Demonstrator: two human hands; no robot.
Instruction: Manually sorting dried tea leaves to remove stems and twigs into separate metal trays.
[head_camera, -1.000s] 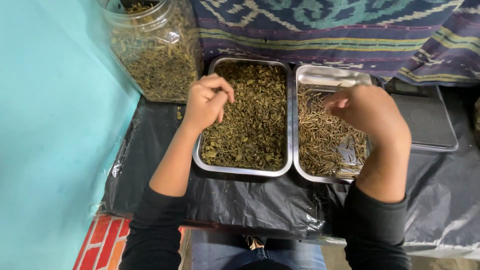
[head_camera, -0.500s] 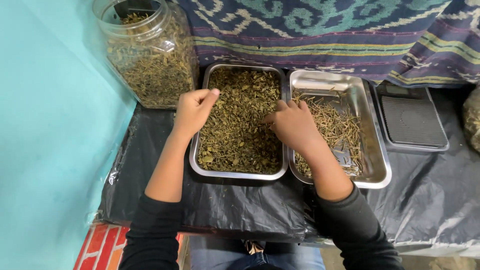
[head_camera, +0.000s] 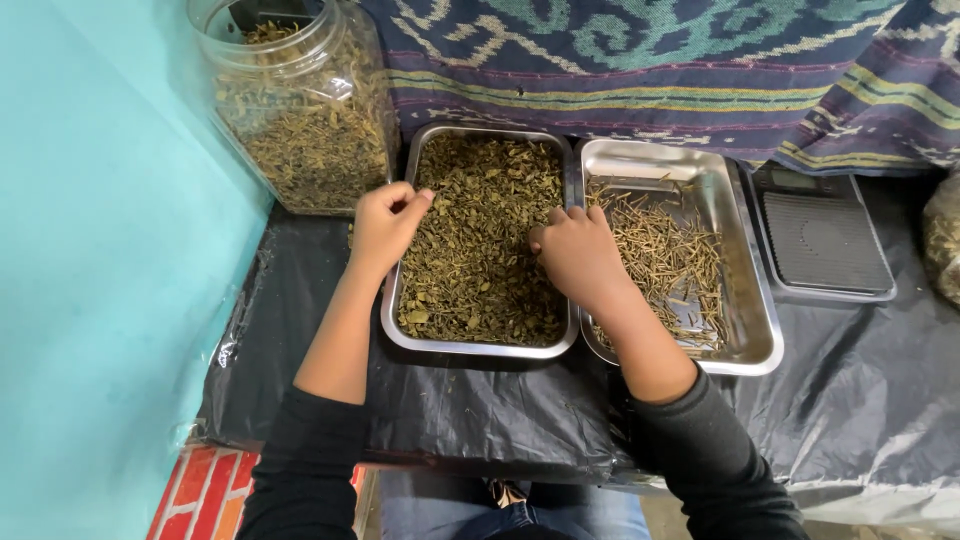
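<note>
Dried leaves (head_camera: 480, 240) fill the left steel tray (head_camera: 480, 348). Right hand (head_camera: 578, 255) digs in, fingers curled among them; left hand (head_camera: 385, 222) pinches bits at the rim, seemingly for sorting stems (head_camera: 670, 260) into 2nd tray (head_camera: 745, 300).

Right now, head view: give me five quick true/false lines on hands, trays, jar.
1. The left tray holds dried leaves. True.
2. The right hand is down in the right tray. False: its fingers are in the leaves of the left tray, and only the wrist crosses the rim between the two trays.
3. The left hand is at the left tray's left rim, fingers pinched together. True.
4. The jar is empty. False: it is largely full of the same dried plant matter.
5. The right tray holds thin stems. True.
</note>
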